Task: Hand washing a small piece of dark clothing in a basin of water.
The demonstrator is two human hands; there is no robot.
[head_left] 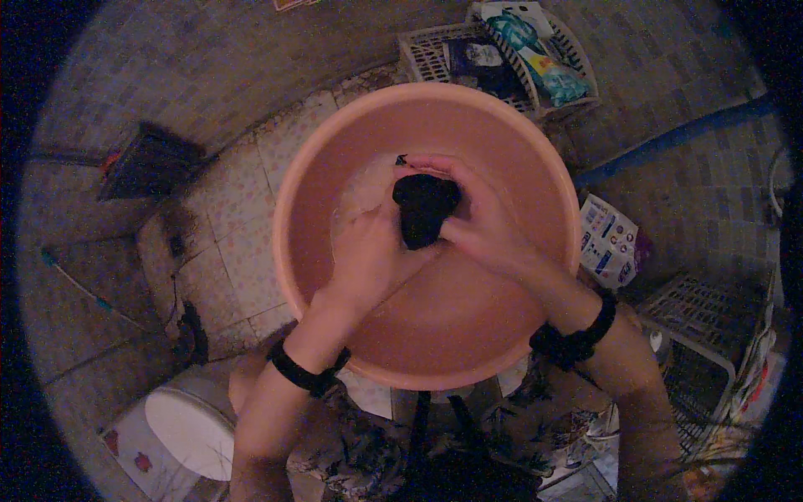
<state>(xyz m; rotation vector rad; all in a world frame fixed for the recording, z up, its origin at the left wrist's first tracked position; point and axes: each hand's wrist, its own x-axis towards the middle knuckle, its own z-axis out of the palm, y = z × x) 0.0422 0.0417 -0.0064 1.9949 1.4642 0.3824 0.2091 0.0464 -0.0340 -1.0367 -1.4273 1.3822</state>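
Note:
A dark, bunched-up piece of cloth [427, 205] is squeezed between my two hands over the middle of a large round pinkish-orange basin [427, 376]. My left hand [372, 251] closes on the cloth's left side. From the right, my right hand [483, 216] wraps round it, fingers curled over the far side and thumb on the near side. Pale, cloudy liquid seems to lie in the basin below. What kind of garment the cloth is cannot be made out. Both wrists carry black bands.
White plastic baskets [577, 67] holding packages stand beyond the basin. A printed white and purple package [609, 243] leans by the right wall, with a slatted plastic crate [690, 360] nearer. A white oval object [188, 431] is at the lower left, beside tiled floor [242, 217].

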